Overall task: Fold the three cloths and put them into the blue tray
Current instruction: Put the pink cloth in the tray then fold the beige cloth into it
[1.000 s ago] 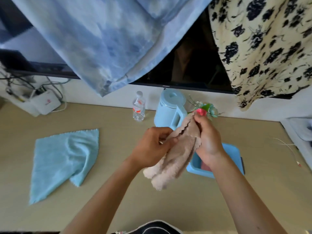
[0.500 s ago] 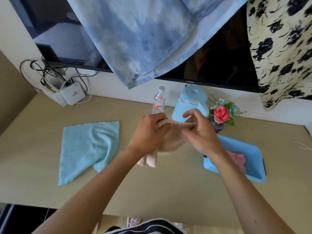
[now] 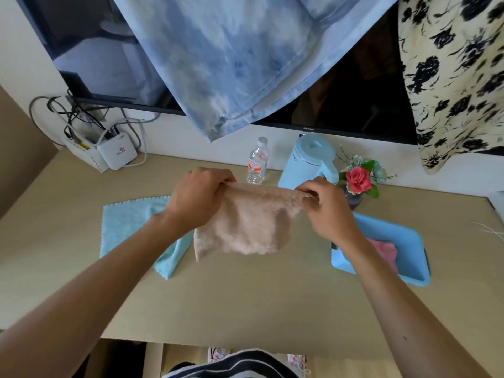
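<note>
Clearly, in the head view, the person holds the beige cloth (image 3: 246, 225) up at the centre of the frame, stretched along its top edge so it hangs flat above the table (image 3: 245, 304); this is probably to square it for a fold. The left hand (image 3: 197, 196) is closed in a pinch on the cloth's upper left corner, fingers curled over the edge. The right hand (image 3: 326, 207) pinches the upper right corner, thumb and fingers tight on the fabric. Both hands are narrow, gripping only this cloth.

Left of centre, the light blue cloth (image 3: 128, 227) lies on the table partly doubled over, one corner tucked behind the left forearm, apparently waiting its turn. At the right of the frame sits the blue tray (image 3: 403, 238), and inside it rests the pink cloth (image 3: 386, 252), partly hidden by the right forearm. By this layout, one cloth seems done and two remain.

Along the upper middle stand a water bottle (image 3: 257, 162), a blue kettle (image 3: 308, 162) and a flower (image 3: 358, 178).
</note>
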Available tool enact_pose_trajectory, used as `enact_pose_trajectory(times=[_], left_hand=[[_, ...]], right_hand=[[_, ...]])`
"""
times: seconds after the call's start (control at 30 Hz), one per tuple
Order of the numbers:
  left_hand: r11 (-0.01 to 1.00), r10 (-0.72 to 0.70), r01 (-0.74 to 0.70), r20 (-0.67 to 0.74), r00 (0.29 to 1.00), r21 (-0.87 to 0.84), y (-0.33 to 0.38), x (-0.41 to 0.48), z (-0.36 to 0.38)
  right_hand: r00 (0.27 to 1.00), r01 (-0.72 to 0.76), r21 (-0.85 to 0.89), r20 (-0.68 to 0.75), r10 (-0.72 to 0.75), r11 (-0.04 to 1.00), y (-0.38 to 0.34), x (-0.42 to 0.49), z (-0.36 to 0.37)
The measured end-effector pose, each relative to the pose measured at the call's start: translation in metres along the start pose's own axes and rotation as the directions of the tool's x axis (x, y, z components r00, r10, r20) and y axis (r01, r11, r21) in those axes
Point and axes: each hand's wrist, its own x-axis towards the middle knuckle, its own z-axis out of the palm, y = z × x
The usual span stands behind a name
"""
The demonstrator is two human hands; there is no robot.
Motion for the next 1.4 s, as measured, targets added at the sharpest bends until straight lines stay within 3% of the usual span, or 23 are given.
enact_pose_trajectory(times=[0.23, 0.43, 0.57, 0.67, 0.8, 0.93, 1.03, 1.17, 1.4], left_hand=[[0.998, -0.044, 0.042, 0.027, 0.999, 0.047, -0.035, 0.005, 0.017], [0.999, -0.046, 0.046, -0.068, 0.997, -0.004, -0.059, 0.01, 0.02], [0.995, 0.018, -0.031, -0.135, 0.991, -0.095, -0.059, 0.005, 0.007], [0.992, 0.037, -0.046, -0.076, 0.996, -0.115, -0.064, -0.015, 0.004], [0.988, 0.029, 0.0, 0.184, 0.983, -0.154, -0.087, -0.067, 0.026], [0.986, -0.071, 0.136, 0.495, 0.866, -0.096, -0.108, -0.126, 0.07], [0.981, -0.097, 0.177, 0.598, 0.795, -0.076, -0.109, -0.155, 0.097], [0.951, -0.154, 0.289, 0.645, 0.749, -0.109, -0.114, -0.163, 0.122], [0.883, -0.345, 0.454, 0.488, 0.802, -0.121, -0.12, -0.131, 0.158]], right_hand=[[0.999, -0.01, -0.141, -0.044, 0.004, 0.99, 0.036, 0.013, -0.003], [0.989, -0.02, -0.108, -0.145, 0.004, 0.994, 0.053, 0.022, -0.009], [0.974, 0.094, 0.006, -0.208, -0.091, 0.996, 0.05, 0.008, -0.014], [0.988, 0.11, 0.1, -0.124, -0.098, 0.989, 0.057, -0.016, -0.008], [0.989, -0.02, 0.189, 0.148, -0.009, 0.982, 0.084, -0.062, 0.018], [0.887, -0.156, 0.115, 0.454, 0.088, 0.981, 0.107, -0.113, 0.059], [0.818, -0.2, 0.036, 0.557, 0.146, 0.979, 0.12, -0.142, 0.09], [0.78, -0.285, -0.009, 0.579, 0.237, 0.958, 0.132, -0.158, 0.115], [0.814, -0.367, -0.012, 0.48, 0.328, 0.93, 0.143, -0.128, 0.131]])
